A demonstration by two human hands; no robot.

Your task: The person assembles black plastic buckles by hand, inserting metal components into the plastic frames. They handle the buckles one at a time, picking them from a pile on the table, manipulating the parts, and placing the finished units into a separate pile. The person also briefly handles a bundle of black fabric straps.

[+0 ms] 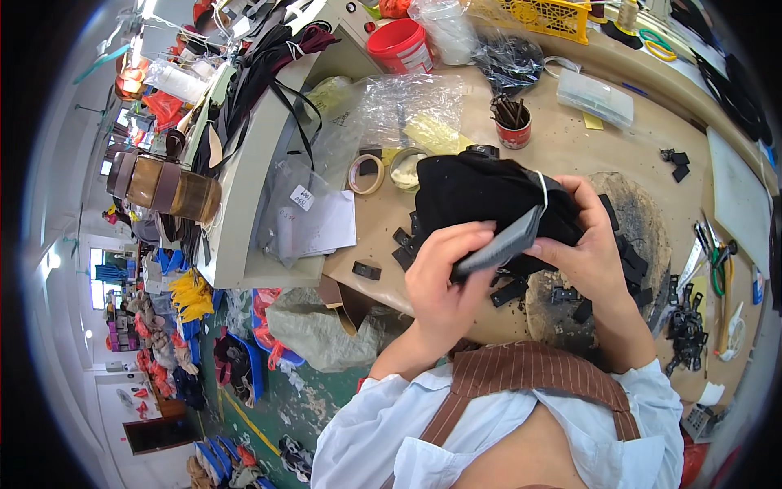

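Although the work seems to me in its middle part, I cannot say exactly how much of it is finished. What looks done is that the black cloth [468,196] is gathered into one bundle and lifted off the surface [643,145], and a thin white band [544,191] crosses its right part. What looks not done is the grey strip [509,241]: it lies slantwise in front of the cloth, slightly blurred, and I cannot tell whether it is attached or loose. The bundle has not been put down, so I judge that this piece is incomplete.

For places, I take the red tin [514,124] with sticks as landmark. The cloth is nearer to the person than the tin, and between the two hands. The left hand [444,273], nearer than the tin and to its left, is closed on the lower end of the grey strip. The right hand [601,244], nearer than the tin and to its right, grips the right edge of the cloth, with the thumb in front. Small black pieces [564,294] lie nearer than the tin too, and a tape roll [355,175] is left of it.
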